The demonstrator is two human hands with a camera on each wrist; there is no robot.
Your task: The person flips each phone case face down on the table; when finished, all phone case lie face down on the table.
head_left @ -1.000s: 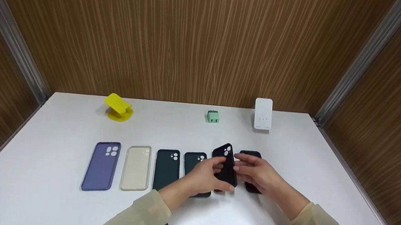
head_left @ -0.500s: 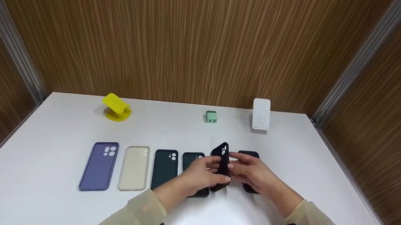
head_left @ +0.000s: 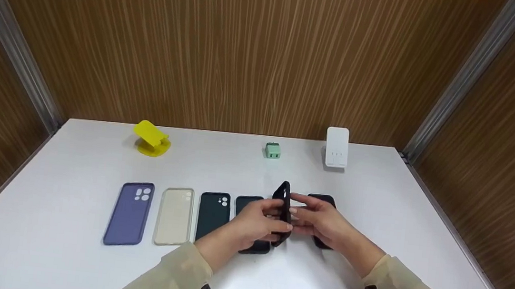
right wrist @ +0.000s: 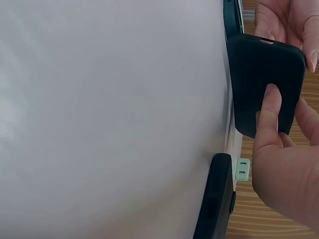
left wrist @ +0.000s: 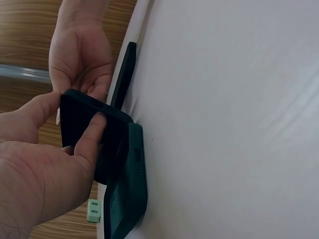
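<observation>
Sleeves of pale beige fabric frame the near edge of the white table. Beyond them both hands meet over the middle of the row. Left hand pinches the soft matte black phone case between thumb and curled fingers; right hand grips its opposite face the same way. The case stands on edge, lifted clear of the table, its camera end pointing away from the person.

Judgement: with the case this thin and pliable, the grip is best kept on the flat faces near the middle, as the wrist views show, so the rim does not fold. Any turning should be done above the row, since a dark green case lies just under the left hand and another black case under the right; both could be nudged out of line.

Further left in the same row lie a dark green case with white camera holes, a clear cream case and a lavender case. Along the far edge stand a yellow plastic phone stand, a small mint-green charger and a white upright power bank, well apart from the hands.
</observation>
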